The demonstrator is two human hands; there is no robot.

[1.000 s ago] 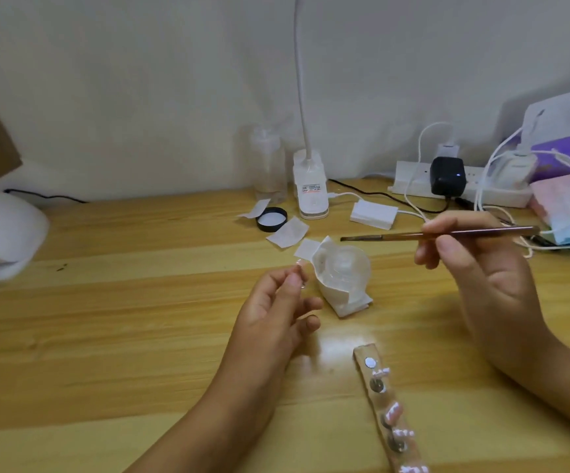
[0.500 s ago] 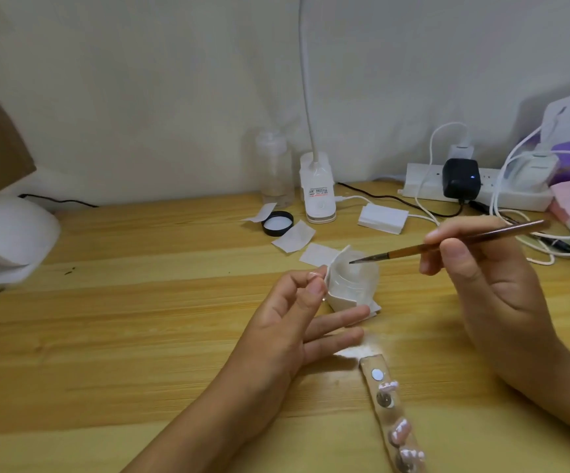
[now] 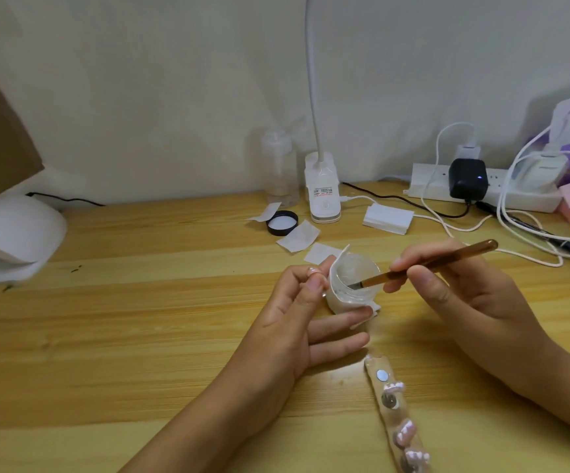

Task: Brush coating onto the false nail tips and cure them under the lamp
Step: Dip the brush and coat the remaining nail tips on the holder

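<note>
My right hand (image 3: 454, 295) grips a thin brown brush (image 3: 427, 264) whose dark bristle tip dips into a small clear jar (image 3: 352, 285) wrapped in white paper at the table's middle. My left hand (image 3: 297, 322) pinches a small false nail tip (image 3: 314, 271) between thumb and forefinger, right beside the jar, with its other fingers stretched under the jar's base. A holder strip (image 3: 396, 414) with magnets and several pink nail tips lies at the front, below my hands. The white curing lamp (image 3: 13, 237) stands at the far left.
A black jar lid (image 3: 282, 222), paper scraps (image 3: 299, 236) and a clear bottle (image 3: 280, 169) lie behind the jar. A desk lamp base (image 3: 323, 189), a white box (image 3: 387, 218), a power strip (image 3: 481, 189) with chargers and cables fill the back right.
My right hand has lowered the brush from a level hold above the jar until its tip sits inside the jar. My left hand has moved up against the jar, still pinching the nail tip.
</note>
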